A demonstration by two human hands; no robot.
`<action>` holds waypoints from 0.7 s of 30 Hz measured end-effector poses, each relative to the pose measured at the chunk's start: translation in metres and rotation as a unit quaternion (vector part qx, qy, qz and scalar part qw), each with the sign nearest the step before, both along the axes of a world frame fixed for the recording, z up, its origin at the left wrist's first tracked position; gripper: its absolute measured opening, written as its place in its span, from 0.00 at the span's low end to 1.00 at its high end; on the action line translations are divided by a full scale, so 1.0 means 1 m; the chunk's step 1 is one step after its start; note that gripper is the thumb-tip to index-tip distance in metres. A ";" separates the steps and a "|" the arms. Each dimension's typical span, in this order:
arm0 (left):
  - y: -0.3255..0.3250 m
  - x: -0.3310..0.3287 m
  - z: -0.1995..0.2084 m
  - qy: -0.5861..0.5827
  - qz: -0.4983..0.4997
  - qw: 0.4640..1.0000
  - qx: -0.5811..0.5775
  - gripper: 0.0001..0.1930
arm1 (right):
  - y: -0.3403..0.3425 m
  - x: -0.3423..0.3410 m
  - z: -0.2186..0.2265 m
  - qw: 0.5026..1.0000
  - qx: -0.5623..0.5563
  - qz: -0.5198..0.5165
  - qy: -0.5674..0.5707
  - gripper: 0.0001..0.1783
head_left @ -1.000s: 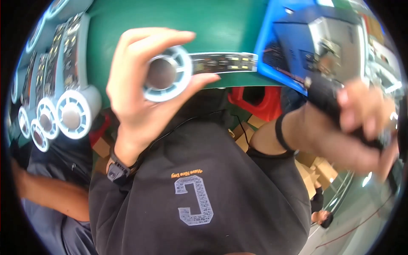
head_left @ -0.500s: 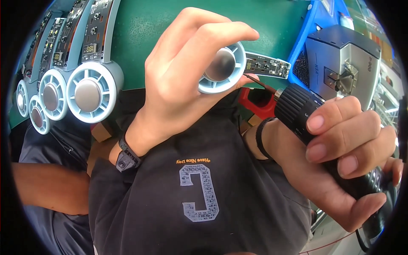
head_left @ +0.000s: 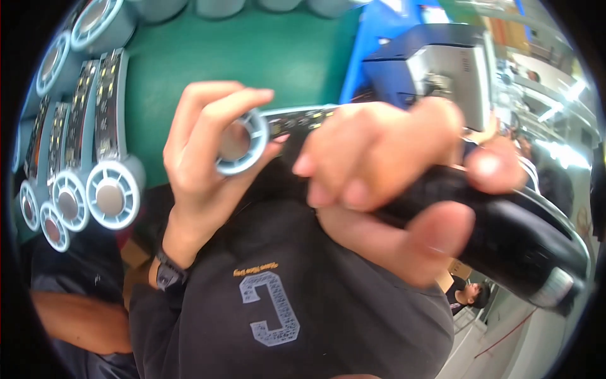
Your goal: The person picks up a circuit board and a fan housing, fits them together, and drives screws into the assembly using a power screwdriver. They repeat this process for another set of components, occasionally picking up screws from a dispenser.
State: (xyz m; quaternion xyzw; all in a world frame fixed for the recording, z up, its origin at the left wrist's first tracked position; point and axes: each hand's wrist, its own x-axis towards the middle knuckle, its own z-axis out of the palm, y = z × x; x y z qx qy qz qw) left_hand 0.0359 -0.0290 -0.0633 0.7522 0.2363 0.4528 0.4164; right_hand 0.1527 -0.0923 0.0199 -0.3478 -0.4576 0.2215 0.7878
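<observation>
My left hand [head_left: 202, 142] is wrapped round a light-blue housing [head_left: 257, 145] that resembles a handheld fan, with a spoked round end and a metal disc. From it a narrow handle with an exposed circuit board [head_left: 297, 120] runs right, its far end hidden behind my right hand [head_left: 385, 158]. That hand, blurred by motion, is closed round a black electric screwdriver [head_left: 517, 243]. The driver's front and bit are concealed by my fingers, so whether the bit touches the housing cannot be told.
Several similar housings with bare boards [head_left: 110, 114] lie along the left of the green table [head_left: 221, 57]; more stand at its far edge. A blue bin [head_left: 360, 57] and a grey boxy machine [head_left: 435, 63] are at the far right. Another person's arm [head_left: 82, 322] shows at lower left.
The view has shifted, bringing more housings into sight. My right hand and the screwdriver have swung left, close to the housing's handle, and the bit has gone from sight. My left hand keeps its grip.
</observation>
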 end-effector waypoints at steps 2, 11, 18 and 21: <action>0.002 0.004 0.005 -0.007 -0.009 1.000 0.007 0.27 | -0.008 0.006 -0.003 0.999 0.010 0.006 0.036 0.21; -0.009 0.001 0.015 0.060 0.028 0.998 0.012 0.27 | -0.007 0.028 -0.012 0.993 -0.010 0.064 -0.096 0.22; -0.007 -0.001 0.032 0.202 0.040 0.966 0.155 0.23 | -0.016 0.034 -0.009 0.985 -0.014 -0.047 -0.163 0.27; -0.002 -0.004 0.038 0.266 0.090 0.936 0.212 0.21 | -0.042 0.044 0.009 0.983 0.027 -0.095 -0.157 0.30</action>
